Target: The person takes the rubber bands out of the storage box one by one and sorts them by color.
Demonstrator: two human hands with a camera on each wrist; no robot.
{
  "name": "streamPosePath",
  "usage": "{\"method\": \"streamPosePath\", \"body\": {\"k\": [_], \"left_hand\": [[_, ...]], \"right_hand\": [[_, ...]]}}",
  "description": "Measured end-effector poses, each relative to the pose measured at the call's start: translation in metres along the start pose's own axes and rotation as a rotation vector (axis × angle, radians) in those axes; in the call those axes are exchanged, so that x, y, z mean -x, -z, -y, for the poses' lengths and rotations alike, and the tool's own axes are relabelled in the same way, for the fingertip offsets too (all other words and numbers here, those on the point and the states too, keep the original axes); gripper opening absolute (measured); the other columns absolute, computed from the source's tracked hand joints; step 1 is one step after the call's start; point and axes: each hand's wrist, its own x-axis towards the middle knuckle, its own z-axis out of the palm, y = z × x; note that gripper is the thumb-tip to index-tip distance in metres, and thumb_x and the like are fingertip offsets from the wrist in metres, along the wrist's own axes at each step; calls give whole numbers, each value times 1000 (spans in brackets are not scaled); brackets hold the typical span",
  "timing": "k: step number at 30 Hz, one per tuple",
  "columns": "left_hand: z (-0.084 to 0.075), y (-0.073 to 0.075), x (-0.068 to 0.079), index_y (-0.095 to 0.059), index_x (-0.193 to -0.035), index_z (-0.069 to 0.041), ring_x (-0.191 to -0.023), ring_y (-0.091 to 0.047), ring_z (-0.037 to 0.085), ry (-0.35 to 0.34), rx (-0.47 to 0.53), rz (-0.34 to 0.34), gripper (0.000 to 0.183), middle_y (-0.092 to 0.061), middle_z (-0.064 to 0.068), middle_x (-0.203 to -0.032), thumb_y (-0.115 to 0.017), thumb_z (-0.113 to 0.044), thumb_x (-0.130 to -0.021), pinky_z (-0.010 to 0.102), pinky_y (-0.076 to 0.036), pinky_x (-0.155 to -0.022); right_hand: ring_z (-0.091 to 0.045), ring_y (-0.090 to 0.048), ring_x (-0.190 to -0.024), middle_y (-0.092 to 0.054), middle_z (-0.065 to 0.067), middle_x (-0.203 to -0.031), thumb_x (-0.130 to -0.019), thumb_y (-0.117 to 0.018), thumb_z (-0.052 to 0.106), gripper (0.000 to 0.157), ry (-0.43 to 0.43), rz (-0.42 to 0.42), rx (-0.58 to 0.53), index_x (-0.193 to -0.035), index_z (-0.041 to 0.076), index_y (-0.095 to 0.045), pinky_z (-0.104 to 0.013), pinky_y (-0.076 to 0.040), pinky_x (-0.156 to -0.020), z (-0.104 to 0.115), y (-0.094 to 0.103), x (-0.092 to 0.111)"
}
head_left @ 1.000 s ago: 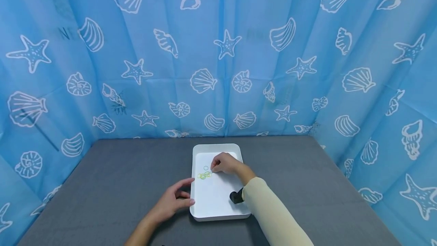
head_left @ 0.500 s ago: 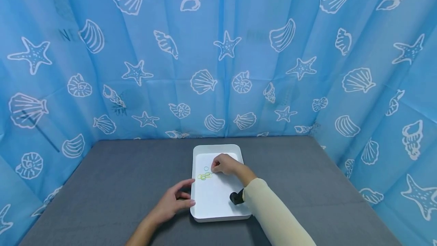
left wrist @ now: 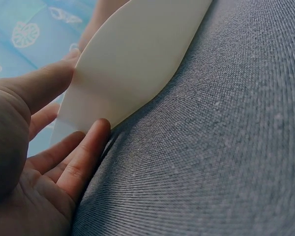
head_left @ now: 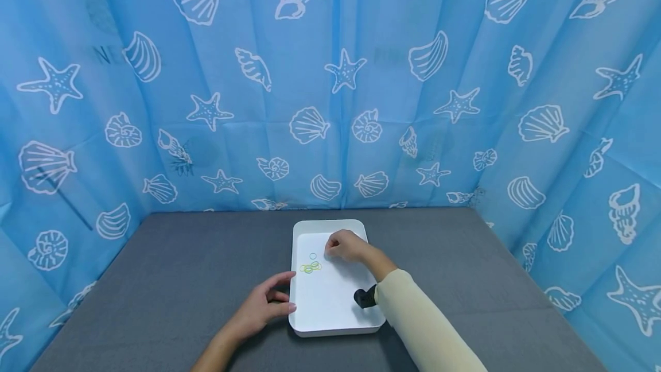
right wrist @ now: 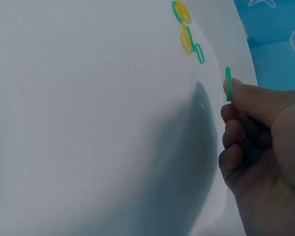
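Note:
My right hand (head_left: 347, 245) is over the far part of a white tray (head_left: 325, 309). In the right wrist view it pinches a thin green rubber band (right wrist: 229, 84) between thumb and forefinger. Several green and yellow rubber bands (head_left: 308, 270) lie in a loose cluster on the tray floor, left of this hand; one bluish-green band (head_left: 312, 256) sits just behind them. My left hand (head_left: 260, 309) is at the tray's left side. Its fairly straight fingers touch the outer wall (left wrist: 123, 54), and a digit rests at the rim.
A dark grey cloth-covered table (head_left: 206, 257) lies under the tray. Blue curtains (head_left: 268, 96) with white shell prints enclose the back and sides. A black wrist device (head_left: 365, 297) on my right arm hangs above the tray's near right part.
My right hand has drawn slightly to the right, away from the cluster, with a green rubber band in its pinch. The left hand stays at the tray's side.

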Motion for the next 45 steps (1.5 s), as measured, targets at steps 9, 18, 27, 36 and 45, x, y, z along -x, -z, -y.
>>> {"method": "streamPosePath", "body": {"k": [9,18,27,36,45], "left_hand": [[1,0,0,-39,-129,-22,-90,-52,22,4,-13,-5,63,-39,9,-125,-68,-28,-73,33,-43,-68],[1,1,0,-39,-129,-22,-90,-52,21,1,-18,-12,64,-40,9,-125,-69,-28,-73,32,-42,-69],[-1,0,0,-39,-129,-21,-89,-52,22,2,-34,-15,64,-40,9,-124,-69,-28,-72,32,-43,-68],[-4,-1,1,-40,-128,-23,-89,-52,21,15,-30,-14,63,-40,9,-124,-69,-28,-72,33,-43,-68],[-4,-1,1,-40,-128,-23,-89,-52,22,18,-22,-12,63,-40,10,-124,-68,-27,-73,33,-42,-68]], "right_hand": [[-14,-49,-68,-54,2,-71,-82,-59,15,8,0,-53,-57,-73,15,-60,-27,-40,-60,3,19,7],[-14,-48,-66,-55,2,-72,-82,-59,14,7,79,-132,-82,-75,14,-60,-28,-40,-58,4,44,14],[-16,-48,-63,-55,1,-70,-82,-59,14,7,76,-251,-152,-76,13,-61,-29,-41,-56,-13,60,30],[-17,-46,-61,-53,-2,-71,-83,-58,15,7,38,-381,-189,-83,9,-60,-30,-39,-55,-41,62,48],[-17,-46,-66,-53,-2,-77,-83,-57,14,6,5,-473,-172,-83,9,-59,-31,-39,-57,-71,55,56]]}}
